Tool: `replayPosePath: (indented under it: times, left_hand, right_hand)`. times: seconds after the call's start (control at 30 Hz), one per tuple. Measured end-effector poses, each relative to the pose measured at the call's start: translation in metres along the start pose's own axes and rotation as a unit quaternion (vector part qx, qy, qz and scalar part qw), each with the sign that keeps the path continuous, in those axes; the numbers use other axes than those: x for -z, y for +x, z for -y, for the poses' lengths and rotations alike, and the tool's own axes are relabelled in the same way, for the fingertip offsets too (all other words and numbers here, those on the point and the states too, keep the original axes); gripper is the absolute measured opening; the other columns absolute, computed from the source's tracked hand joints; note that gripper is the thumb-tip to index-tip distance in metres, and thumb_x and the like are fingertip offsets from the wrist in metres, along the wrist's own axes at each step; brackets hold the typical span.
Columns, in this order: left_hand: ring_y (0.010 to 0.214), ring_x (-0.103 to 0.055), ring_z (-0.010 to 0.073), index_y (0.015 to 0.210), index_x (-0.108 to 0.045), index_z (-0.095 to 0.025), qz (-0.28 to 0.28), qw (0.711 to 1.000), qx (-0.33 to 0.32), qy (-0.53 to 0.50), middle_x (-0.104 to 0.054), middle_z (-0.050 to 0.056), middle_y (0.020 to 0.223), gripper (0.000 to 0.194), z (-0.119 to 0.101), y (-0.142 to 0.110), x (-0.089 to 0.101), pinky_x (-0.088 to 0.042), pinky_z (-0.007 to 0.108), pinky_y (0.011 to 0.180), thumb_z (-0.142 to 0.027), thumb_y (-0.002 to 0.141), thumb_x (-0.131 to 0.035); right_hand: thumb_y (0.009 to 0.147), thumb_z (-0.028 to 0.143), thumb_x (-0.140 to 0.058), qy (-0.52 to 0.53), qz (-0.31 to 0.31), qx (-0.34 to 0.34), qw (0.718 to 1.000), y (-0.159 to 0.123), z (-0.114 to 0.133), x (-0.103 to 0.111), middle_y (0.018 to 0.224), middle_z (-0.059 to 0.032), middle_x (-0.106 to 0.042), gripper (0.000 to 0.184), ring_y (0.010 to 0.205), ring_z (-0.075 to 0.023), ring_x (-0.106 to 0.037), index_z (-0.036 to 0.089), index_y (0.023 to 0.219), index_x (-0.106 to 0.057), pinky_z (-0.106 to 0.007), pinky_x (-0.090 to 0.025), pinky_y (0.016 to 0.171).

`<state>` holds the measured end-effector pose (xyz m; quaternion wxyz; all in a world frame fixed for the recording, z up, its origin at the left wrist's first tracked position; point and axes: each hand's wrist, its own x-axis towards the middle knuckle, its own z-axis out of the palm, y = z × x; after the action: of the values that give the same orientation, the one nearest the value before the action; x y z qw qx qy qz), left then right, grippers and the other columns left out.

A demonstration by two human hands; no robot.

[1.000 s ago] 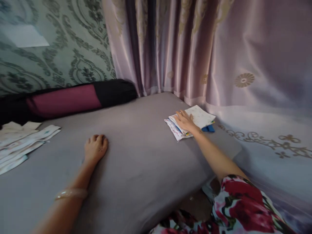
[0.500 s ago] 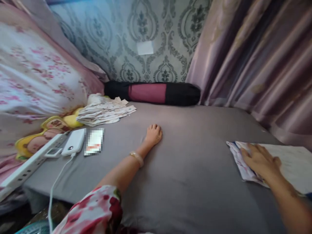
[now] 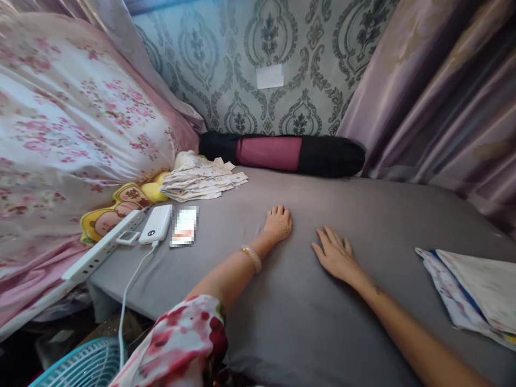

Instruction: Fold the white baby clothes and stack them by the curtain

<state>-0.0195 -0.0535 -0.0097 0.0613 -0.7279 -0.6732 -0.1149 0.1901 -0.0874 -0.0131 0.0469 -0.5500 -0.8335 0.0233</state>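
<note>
- I have the left hand (image 3: 279, 223) palm down on the bed (image 3: 302, 328), fingers loosely bent, gripping nothing.
- My right hand (image 3: 334, 252) is near it, across a narrow gap; its fingers are spread and hold nothing. From this angle I can't be sure its palm touches down.
- The cloth stack (image 3: 479, 287) lies well right of the right hand, cut off by the picture's edge, so I see only part of it.
- The cloth pile (image 3: 199, 180) lies far left, near the bolster (image 3: 268, 153) that runs along the bed's far edge.
- Along the left edge, the power strip (image 3: 107, 244), power bank (image 3: 156, 223) and blurred card (image 3: 184, 228) narrow my room; a cable (image 3: 129, 287) hangs over that edge.
- My widest room runs from both hands back to the bolster and right towards the curtain (image 3: 403, 118).
</note>
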Motion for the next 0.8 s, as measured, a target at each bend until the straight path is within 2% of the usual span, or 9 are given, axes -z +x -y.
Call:
replayPosePath:
  times: [0.23,0.3,0.37,0.4,0.43,0.47,0.5,0.67,0.8]
  left_hand:
    - [0.108,-0.05,0.0282,0.106,-0.059,-0.014,-0.004,0.999,-0.035,-0.013,-0.055,0.016,0.115,0.033,0.006,0.003,-0.002,-0.042,0.043,0.089,-0.032,0.095,-0.034]
    - [0.11,-0.051,0.0268,0.104,-0.06,-0.015,0.031,0.994,-0.076,-0.073,-0.056,0.016,0.116,0.028,0.018,0.012,0.004,-0.042,0.042,0.092,-0.032,0.092,-0.041]
    - [0.105,-0.056,0.0226,0.099,-0.062,-0.017,0.092,0.97,-0.085,-0.209,-0.061,0.012,0.111,0.021,0.04,0.025,0.014,-0.045,0.036,0.092,-0.03,0.086,-0.052]
    - [0.095,-0.06,0.0195,0.095,-0.063,-0.018,0.12,0.943,-0.021,-0.31,-0.065,0.009,0.099,0.018,0.056,0.033,0.021,-0.048,0.032,0.086,-0.029,0.083,-0.055]
    - [0.085,-0.062,0.0177,0.091,-0.064,-0.018,0.11,0.898,0.086,-0.417,-0.066,0.006,0.088,0.016,0.073,0.041,0.029,-0.051,0.03,0.078,-0.029,0.081,-0.058]
    - [0.076,-0.062,0.0167,0.085,-0.063,-0.018,0.037,0.84,0.212,-0.498,-0.065,0.004,0.078,0.014,0.093,0.048,0.037,-0.051,0.028,0.07,-0.029,0.077,-0.062]
    - [0.071,-0.062,0.0152,0.084,-0.062,-0.018,-0.004,0.819,0.264,-0.51,-0.063,0.003,0.074,0.012,0.114,0.055,0.045,-0.05,0.026,0.065,-0.028,0.078,-0.061]
    - [0.058,-0.054,0.0093,0.086,-0.053,-0.017,-0.182,0.737,0.431,-0.488,-0.051,-0.001,0.068,0.008,0.224,0.07,0.089,-0.042,0.02,0.056,-0.017,0.08,-0.05]
    - [0.055,-0.049,0.0108,0.092,-0.051,-0.019,-0.261,0.685,0.507,-0.453,-0.042,-0.005,0.062,0.02,0.285,0.06,0.106,-0.04,0.021,0.053,-0.011,0.073,-0.052]
  right_hand:
    - [0.098,0.041,-0.021,-0.011,-0.039,0.003,0.999,0.003,0.025,-0.007,0.151,-0.0168,-0.037,0.06,0.141,-0.0316,-0.029,0.011,0.145,-0.041,-0.058,-0.019,0.113]
    - [0.098,0.04,-0.021,-0.016,-0.05,0.006,0.999,0.001,0.026,-0.007,0.151,-0.0164,-0.038,0.06,0.141,-0.031,-0.03,0.01,0.144,-0.042,-0.058,-0.019,0.113]
    - [0.098,0.04,-0.02,-0.017,-0.053,0.006,0.998,0.0,0.027,-0.006,0.15,-0.0159,-0.039,0.06,0.14,-0.0308,-0.031,0.01,0.144,-0.043,-0.057,-0.019,0.113]
    - [0.098,0.04,-0.02,-0.016,-0.054,0.005,0.998,0.0,0.027,-0.006,0.15,-0.0157,-0.04,0.06,0.14,-0.0307,-0.031,0.01,0.143,-0.043,-0.057,-0.02,0.113]
    - [0.098,0.04,-0.02,-0.016,-0.054,0.005,0.998,-0.001,0.027,-0.005,0.15,-0.0156,-0.04,0.06,0.14,-0.0306,-0.032,0.01,0.143,-0.044,-0.057,-0.02,0.113]
    - [0.098,0.04,-0.02,-0.016,-0.056,0.005,0.998,-0.001,0.027,-0.005,0.149,-0.0156,-0.04,0.059,0.14,-0.0305,-0.032,0.01,0.143,-0.044,-0.057,-0.021,0.113]
    - [0.098,0.041,-0.02,-0.017,-0.06,0.005,0.998,-0.001,0.028,-0.005,0.149,-0.0156,-0.041,0.059,0.14,-0.0305,-0.032,0.011,0.143,-0.044,-0.057,-0.021,0.113]
    - [0.097,0.041,-0.021,-0.017,-0.075,0.007,0.997,-0.001,0.027,-0.008,0.148,-0.0157,-0.042,0.059,0.139,-0.0304,-0.033,0.012,0.142,-0.045,-0.056,-0.021,0.113]
    - [0.098,0.041,-0.021,-0.014,-0.075,0.004,0.997,-0.001,0.027,-0.009,0.148,-0.0153,-0.042,0.058,0.139,-0.0298,-0.032,0.012,0.142,-0.045,-0.055,-0.02,0.113]
